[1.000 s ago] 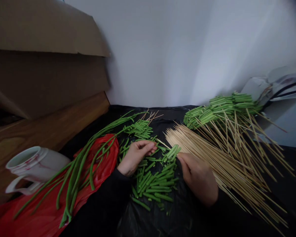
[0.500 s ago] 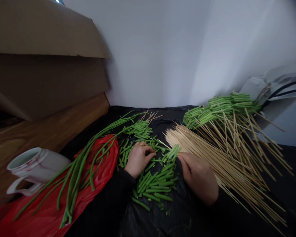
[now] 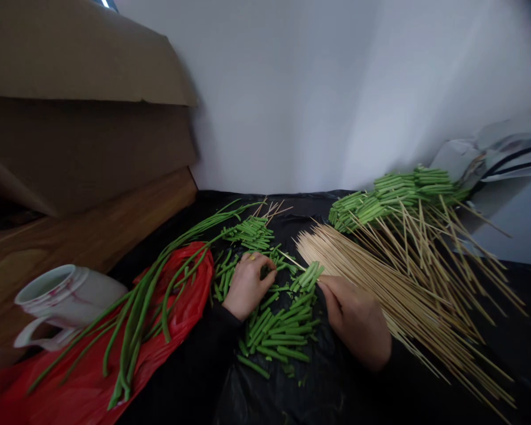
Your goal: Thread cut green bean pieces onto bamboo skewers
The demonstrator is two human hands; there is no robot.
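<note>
Head view. Held skewer [image 3: 291, 260]: 1, pale and slender, bare tip pointing up and left; carries a row of short, light-green bean pieces [image 3: 307, 277] set side by side, their number unclear. Location: above the middle of the black plastic sheet [image 3: 287, 404], between the hands. Right hand [image 3: 356, 319]: 1, grip closed on the skewer beside the row; remaining shaft hidden. Left hand [image 3: 250, 284]: 1, with 1 yellow ring, fingers curled low over loose cut pieces [image 3: 283, 333]; whether its grip holds anything cannot be told. Loose pieces: deeper green, overlapping, beyond counting. Bare skewers [image 3: 358, 274]: 1 dense bundle, uncountable. Loaded skewers: 2 piles, larger [image 3: 407, 192] right rear, smaller [image 3: 251, 232] behind the left hand. Long beans [image 3: 135, 319]: 1 tangled bunch, on 1 red bag [image 3: 9, 404], cut off at left. Mug [image 3: 91, 295]: 1, white, red-marked. Cardboard box [image 3: 84, 53]: 1, partly out of view.
</note>
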